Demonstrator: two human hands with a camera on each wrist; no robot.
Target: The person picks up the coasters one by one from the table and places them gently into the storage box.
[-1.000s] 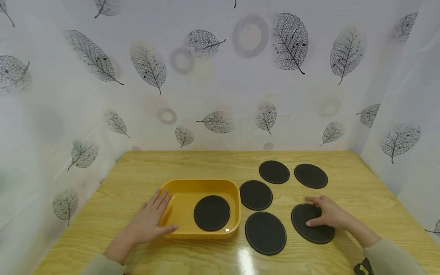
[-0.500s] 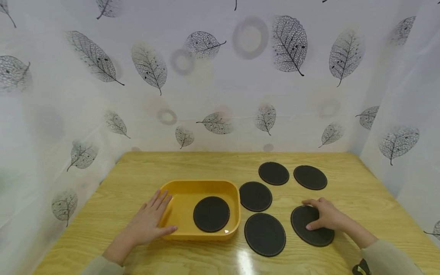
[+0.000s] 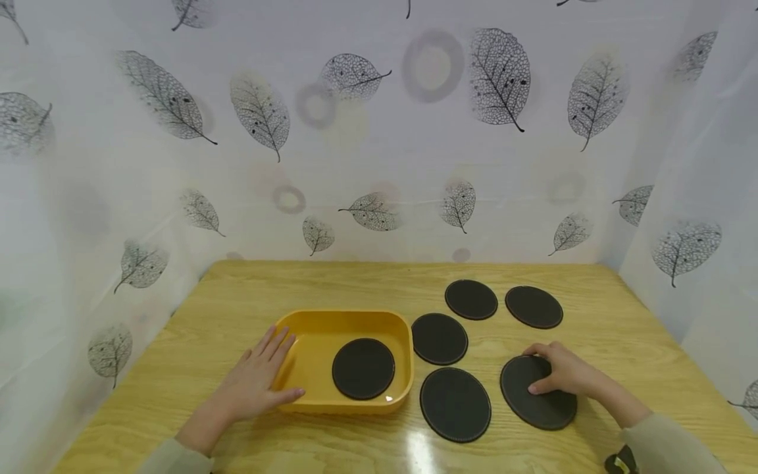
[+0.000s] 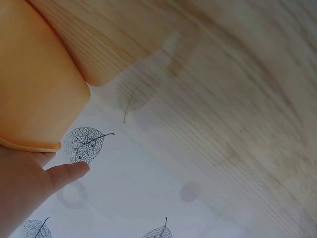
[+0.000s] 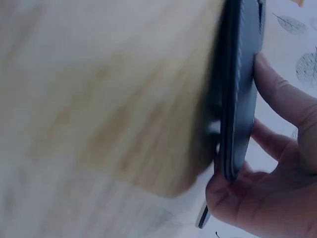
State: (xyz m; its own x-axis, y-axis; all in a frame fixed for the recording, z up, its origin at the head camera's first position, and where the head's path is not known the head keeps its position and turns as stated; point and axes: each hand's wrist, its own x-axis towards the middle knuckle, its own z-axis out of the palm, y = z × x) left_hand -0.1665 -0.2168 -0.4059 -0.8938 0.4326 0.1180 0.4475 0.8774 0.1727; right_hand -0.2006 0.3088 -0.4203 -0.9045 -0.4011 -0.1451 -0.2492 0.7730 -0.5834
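Note:
On the right of the head view, my right hand (image 3: 565, 374) pinches a round black coaster (image 3: 541, 409) with light edge stitching. Its thumb lies on the top face and its fingers curl round the far edge. The right wrist view has the coaster (image 5: 243, 99) edge-on, fingertips underneath, lifted a little off the table. My left hand (image 3: 249, 385) rests on the left rim of a yellow plastic tray (image 3: 314, 365), fingers spread and fairly straight over the edge. Inside the tray lies another black coaster (image 3: 364, 368), flat on its right half.
Several more coasters lie flat on the wooden table (image 3: 296, 283): a near one (image 3: 455, 405), one against the tray's right side (image 3: 439, 339), and two at the back, a left one (image 3: 471, 299) and a right one (image 3: 534, 307). A leaf-print curtain (image 3: 379, 131) encloses the table.
My right fingers have curled further round the far edge of the coaster, and its near side has shifted slightly, tilting up. The left hand and tray have stayed put.

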